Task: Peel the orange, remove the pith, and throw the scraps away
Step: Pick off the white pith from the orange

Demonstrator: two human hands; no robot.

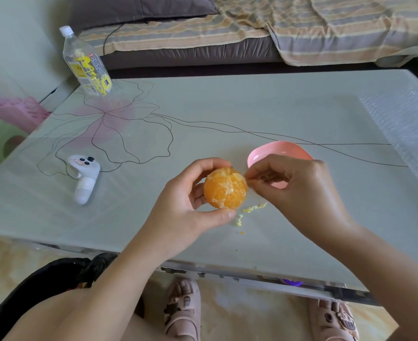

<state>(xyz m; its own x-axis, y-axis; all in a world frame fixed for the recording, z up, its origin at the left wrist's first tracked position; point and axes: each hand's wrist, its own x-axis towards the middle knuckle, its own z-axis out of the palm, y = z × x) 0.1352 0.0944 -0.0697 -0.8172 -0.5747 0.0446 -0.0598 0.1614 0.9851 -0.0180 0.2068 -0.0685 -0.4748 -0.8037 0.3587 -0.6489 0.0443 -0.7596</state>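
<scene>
The orange (225, 188) is held just above the desk (227, 114), in the near middle of it. The left hand (185, 205) grips it from 9 o'clock, fingers curled over the top and thumb under the bottom. The right hand (301, 188) comes in from 3 o'clock, thumb and forefinger pinching a pale bit of pith (247, 179) on the fruit's edge.

The desk's near edge runs across at 6 o'clock, close below the wrists. A black bin bag (43, 286) sits on the floor past it, at 7 o'clock. A pink bowl (281, 150) stands at 2 o'clock, partly behind the right hand. Pith crumbs (254, 207) lie on the desk at 5 o'clock, just beside the left thumb. A white controller (83, 178) lies well apart at 9 o'clock and a bottle (87, 62) near the far corner at 10 o'clock. Bare desk spreads toward 12 o'clock, up to the far edge against the sofa (252, 28).

The orange is peeled and nearly round, with no plain long axis. Its segment seams run from 12 to 6 o'clock.
</scene>
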